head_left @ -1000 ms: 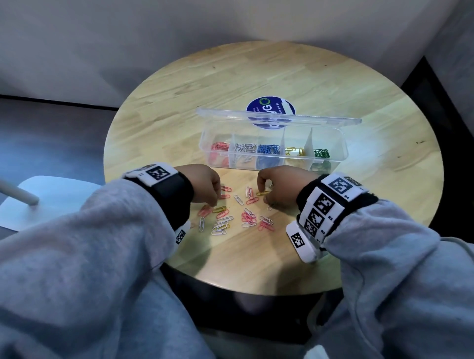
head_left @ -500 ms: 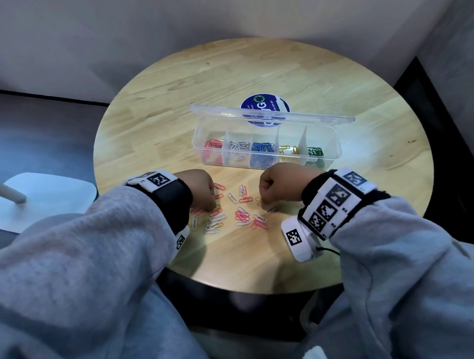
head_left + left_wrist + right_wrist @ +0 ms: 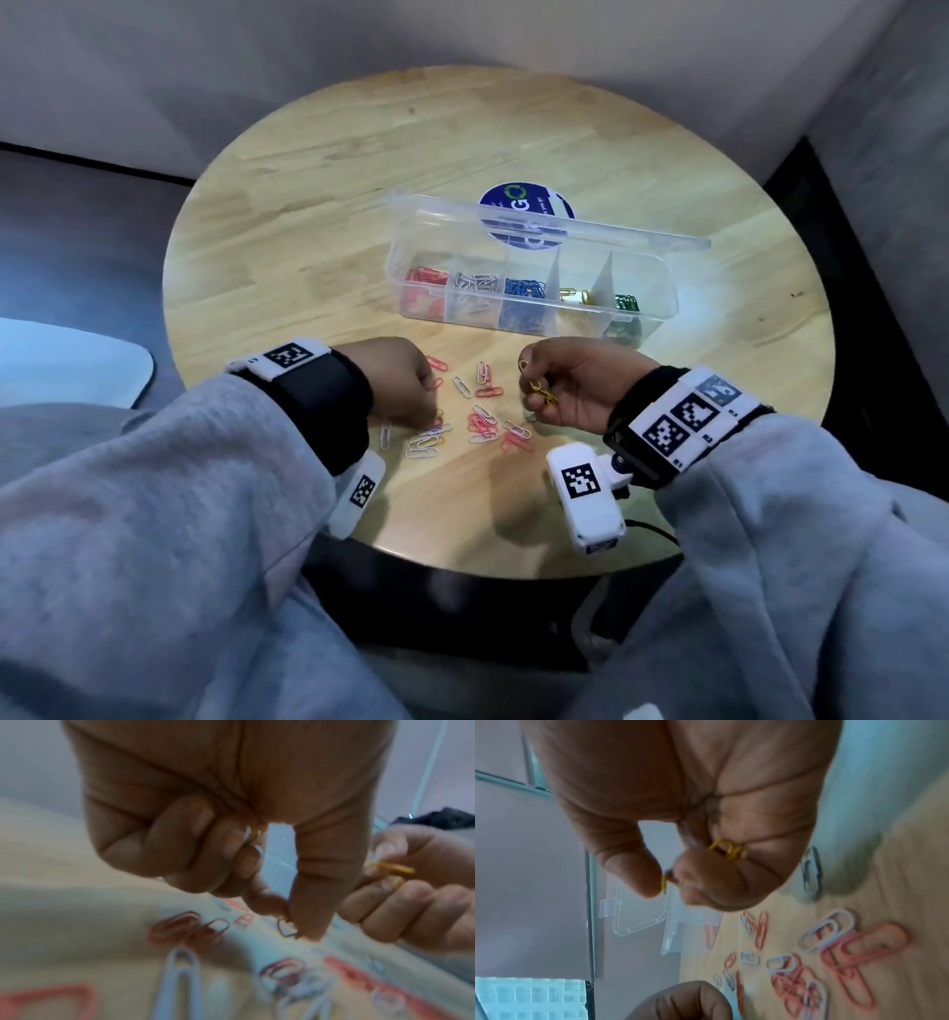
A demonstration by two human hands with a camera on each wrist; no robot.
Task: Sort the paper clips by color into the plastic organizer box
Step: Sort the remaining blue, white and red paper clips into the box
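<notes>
A clear plastic organizer box [image 3: 662,308] stands open on the round table, with red, white, blue, yellow and green clips in separate compartments. Loose red and white paper clips [image 3: 480,424] lie in front of it. My right hand [image 3: 534,390] is raised just above the table and grips several yellow paper clips [image 3: 542,393] in its curled fingers [image 3: 700,882], one pinched at the thumb tip. My left hand [image 3: 431,406] is down on the left of the pile. Its thumb and forefinger pinch a clip [image 3: 286,928] on the wood, with more clips [image 3: 253,837] tucked in its curled fingers.
The box lid [image 3: 544,226] stands open behind the compartments, over a round blue sticker [image 3: 524,200]. The wooden table [image 3: 308,246] ends in a rounded edge close to my body. A white seat [image 3: 67,370] is on the left.
My right hand has lifted off the table and turned, so the yellow clips in it now show. My left hand stays at the left of the pile.
</notes>
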